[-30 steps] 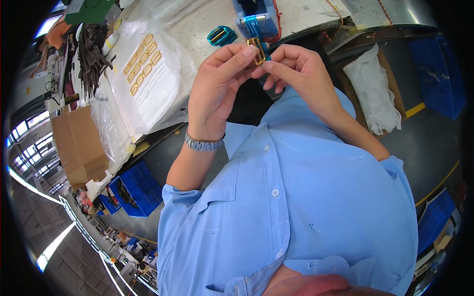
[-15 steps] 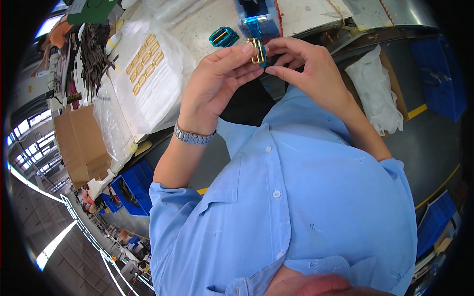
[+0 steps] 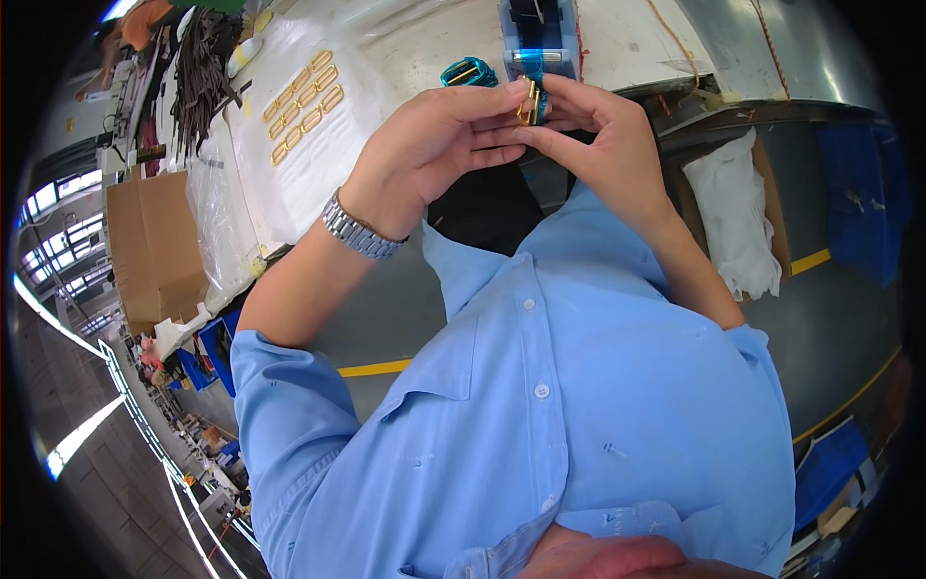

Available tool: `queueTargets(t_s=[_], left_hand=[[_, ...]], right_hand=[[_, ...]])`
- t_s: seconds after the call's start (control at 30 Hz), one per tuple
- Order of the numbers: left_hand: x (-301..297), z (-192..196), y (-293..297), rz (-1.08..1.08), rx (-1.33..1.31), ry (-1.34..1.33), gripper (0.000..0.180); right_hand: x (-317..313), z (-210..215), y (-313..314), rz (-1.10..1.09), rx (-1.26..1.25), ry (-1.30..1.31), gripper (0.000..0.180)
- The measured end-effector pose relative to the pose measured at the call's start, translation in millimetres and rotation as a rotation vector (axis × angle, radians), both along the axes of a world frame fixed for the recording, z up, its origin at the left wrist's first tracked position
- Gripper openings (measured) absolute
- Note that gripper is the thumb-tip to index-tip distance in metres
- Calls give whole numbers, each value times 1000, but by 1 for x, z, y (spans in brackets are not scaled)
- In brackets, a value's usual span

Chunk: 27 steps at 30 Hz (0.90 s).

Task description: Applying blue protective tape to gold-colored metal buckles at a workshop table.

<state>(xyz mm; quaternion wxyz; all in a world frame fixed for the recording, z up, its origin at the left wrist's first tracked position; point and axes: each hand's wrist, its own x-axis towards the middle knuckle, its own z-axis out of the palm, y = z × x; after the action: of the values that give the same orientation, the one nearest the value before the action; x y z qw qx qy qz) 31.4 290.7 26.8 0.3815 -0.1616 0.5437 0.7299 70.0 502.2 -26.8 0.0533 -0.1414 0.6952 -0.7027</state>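
Note:
A gold metal buckle (image 3: 528, 104) is pinched between the thumb and fingers of my left hand (image 3: 424, 140). Glossy blue film tape (image 3: 530, 64) comes down to it from a tape dispenser (image 3: 562, 60) and shows along its right side. My right hand (image 3: 612, 135) closes in from the right, its fingertips at the film and the buckle's edge; part of that contact is hidden. Just left of the dispenser, on the table, lies another buckle wrapped in blue film (image 3: 469, 71).
Rows of gold buckles (image 3: 305, 108) lie on a white sheet at the left of the table. Dark strips (image 3: 201, 72) hang in a bundle beyond them. A cardboard box (image 3: 154, 251) stands lower left; at right, another holds white wrapping (image 3: 733, 207).
The buckle has tilted and is less face-on. My right thumb and fingers have come in closer around it. My left elbow has swung outward, and the whole view has shifted slightly.

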Motion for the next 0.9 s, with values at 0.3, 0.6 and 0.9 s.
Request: queueTargets(t_s=[0.3,0.6,0.9], left_hand=[[2,-10,-4,-36,70,192,26],[53,-49,37,292,-321,1058,29],[35,-65,41,363,-741,1764,15]], right_hand=[[-5,-2,-1,-3,-176,-175,49],[-3,5,-2,3,-368,-327,41],[10,16,-12,-100,-333,-326,36]])
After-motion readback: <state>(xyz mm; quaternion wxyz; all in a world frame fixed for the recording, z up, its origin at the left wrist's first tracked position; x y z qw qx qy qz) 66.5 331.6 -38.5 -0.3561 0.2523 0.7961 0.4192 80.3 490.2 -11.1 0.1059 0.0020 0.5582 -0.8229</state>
